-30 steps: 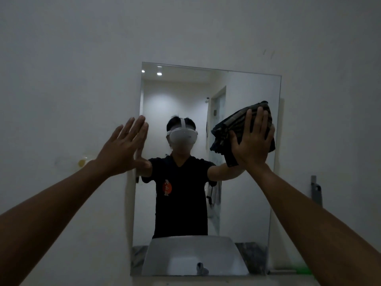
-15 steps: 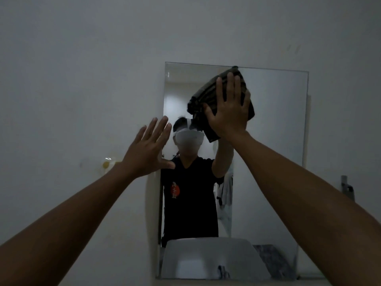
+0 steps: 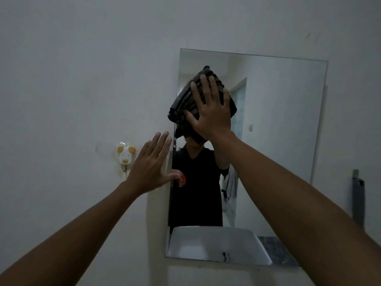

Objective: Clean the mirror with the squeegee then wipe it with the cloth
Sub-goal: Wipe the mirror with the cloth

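A frameless rectangular mirror (image 3: 284, 124) hangs on the white wall. My right hand (image 3: 210, 114) presses a dark striped folded cloth (image 3: 185, 102) flat against the glass near the mirror's upper left part. My left hand (image 3: 150, 166) is spread with fingers apart, its palm on the wall at the mirror's left edge, and it holds nothing. The mirror reflects a person in a black shirt, the head hidden behind the cloth. A dark grey handle, possibly the squeegee (image 3: 358, 197), hangs on the wall to the right of the mirror.
A small white and yellow animal-shaped hook (image 3: 125, 154) sticks to the wall left of the mirror. The white basin (image 3: 216, 244) and a marbled counter show as reflections at the mirror's bottom edge.
My right hand has slid the cloth leftward across the glass, from the right side to the upper left. The left hand stays at the mirror's left edge. The view has shifted left.
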